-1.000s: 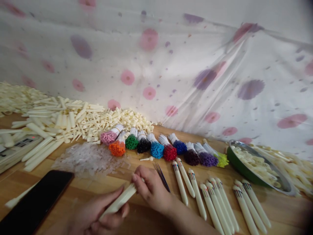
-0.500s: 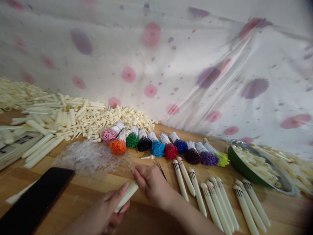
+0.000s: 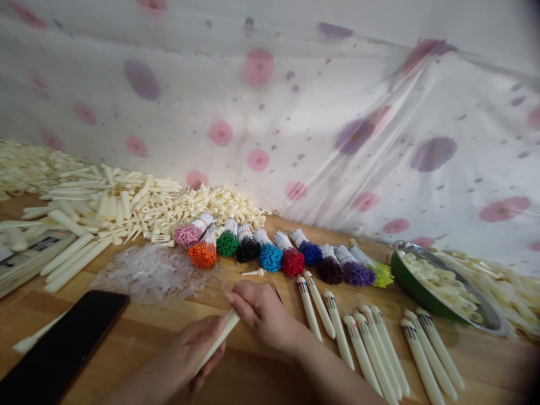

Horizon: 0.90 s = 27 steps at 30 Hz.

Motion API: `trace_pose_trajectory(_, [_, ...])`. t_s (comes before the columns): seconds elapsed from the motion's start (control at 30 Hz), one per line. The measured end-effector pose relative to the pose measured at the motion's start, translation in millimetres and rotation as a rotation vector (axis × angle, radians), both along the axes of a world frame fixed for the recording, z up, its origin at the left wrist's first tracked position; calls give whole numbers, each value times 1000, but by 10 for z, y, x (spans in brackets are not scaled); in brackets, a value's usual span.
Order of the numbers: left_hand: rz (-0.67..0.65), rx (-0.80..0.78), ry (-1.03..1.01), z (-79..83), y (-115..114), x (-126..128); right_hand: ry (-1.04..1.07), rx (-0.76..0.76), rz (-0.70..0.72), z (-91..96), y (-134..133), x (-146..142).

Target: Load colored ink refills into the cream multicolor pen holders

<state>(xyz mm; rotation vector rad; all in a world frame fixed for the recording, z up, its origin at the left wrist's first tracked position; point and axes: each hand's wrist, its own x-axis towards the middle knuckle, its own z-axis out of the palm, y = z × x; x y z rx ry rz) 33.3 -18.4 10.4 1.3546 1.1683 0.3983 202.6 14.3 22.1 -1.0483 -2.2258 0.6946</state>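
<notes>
A cream pen barrel [image 3: 223, 336] slants up to the right between my hands, low in the head view. Its lower part is wrapped by the fingers of my left hand [image 3: 196, 349]. My right hand [image 3: 265, 315] is closed around the upper end, so that tip is hidden. Just beyond my right hand lie a few thin dark blue refills [image 3: 276, 291]. A small cream pen part [image 3: 253, 272] rests on the table behind them. Finished-looking multicolour pens [image 3: 310, 309] lie in groups to the right of my right forearm.
Rubber-banded refill bundles in several colours [image 3: 270, 256] form a row behind my hands. Clear plastic bits [image 3: 147, 273] and a black phone [image 3: 67, 343] lie left. Cream parts [image 3: 139, 197] are heaped at the back left. A green-sided metal bowl [image 3: 415, 289] of cream rings stands right.
My left hand has turned slightly and slid up along the barrel, fingers closer to my right hand. The right hand keeps its grip on the upper end. The view has shifted slightly.
</notes>
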Motion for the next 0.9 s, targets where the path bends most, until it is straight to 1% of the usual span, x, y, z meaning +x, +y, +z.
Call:
trace_pose_trajectory(0.1, [-149, -438, -180, 33, 6, -19, 45, 83, 154, 4, -19, 1])
trace_pose_trajectory(0.13, [-167, -539, -218, 34, 4, -18, 49, 107, 176, -1, -28, -10])
trace_pose_trajectory(0.17, [-167, -581, -219, 29, 0, -12, 38, 125, 170, -6, -38, -25])
trace_pose_trajectory(0.2, [-145, -548, -173, 19, -4, -1, 18, 136, 143, -10, -47, -42])
trace_pose_trajectory(0.23, [-105, -475, -98, 5, -10, 14, -9, 141, 108, -11, -56, -60])
trace_pose_trajectory(0.3, [-8, -281, 91, -29, -22, 51, -57, 145, 23, -1, -77, -97])
trace_pose_trajectory(0.37, [41, -55, 268, -66, -28, 86, -83, 154, -42, 22, -102, -133])
trace_pose_trajectory(0.43, [29, 145, 392, -100, -22, 110, -119, 185, -88, 44, -131, -165])
trace_pose_trajectory(0.5, [-6, 284, 470, -124, -1, 121, -182, 213, -146, 56, -157, -192])
trace_pose_trajectory(0.6, [-9, 364, 544, -117, 42, 118, -296, 211, -257, 53, -175, -227])
trace_pose_trajectory(0.7, [8, 431, 641, -61, 64, 114, -373, 187, -332, 35, -164, -260])
trace_pose_trajectory(0.8, [25, 486, 704, -31, 58, 114, -391, 174, -357, -3, -147, -294])
trace_pose_trajectory(0.9, [51, 614, 649, -112, 52, 99, -388, 176, -363, -53, -149, -307])
